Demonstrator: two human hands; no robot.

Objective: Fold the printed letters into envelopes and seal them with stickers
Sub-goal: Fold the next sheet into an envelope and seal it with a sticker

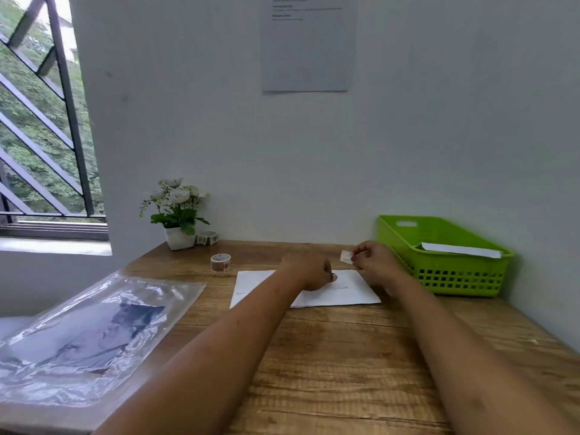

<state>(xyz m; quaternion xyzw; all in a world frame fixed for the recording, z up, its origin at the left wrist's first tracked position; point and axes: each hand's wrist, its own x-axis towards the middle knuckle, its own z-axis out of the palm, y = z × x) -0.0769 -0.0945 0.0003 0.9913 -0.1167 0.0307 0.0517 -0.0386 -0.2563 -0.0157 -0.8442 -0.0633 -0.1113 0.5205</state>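
A white envelope lies flat on the wooden desk, towards the far side. My left hand rests on its middle, fingers curled, thumb pressing down on the paper. My right hand hovers just above the envelope's right end and pinches a small pale sticker between thumb and fingertips. A roll of stickers stands on the desk to the left of the envelope. A second roll sits by the plant pot.
A green plastic basket holding white envelopes stands at the right against the wall. A potted white flower sits at the back left. A clear plastic bag with paper inside covers the near left. A sheet hangs on the wall.
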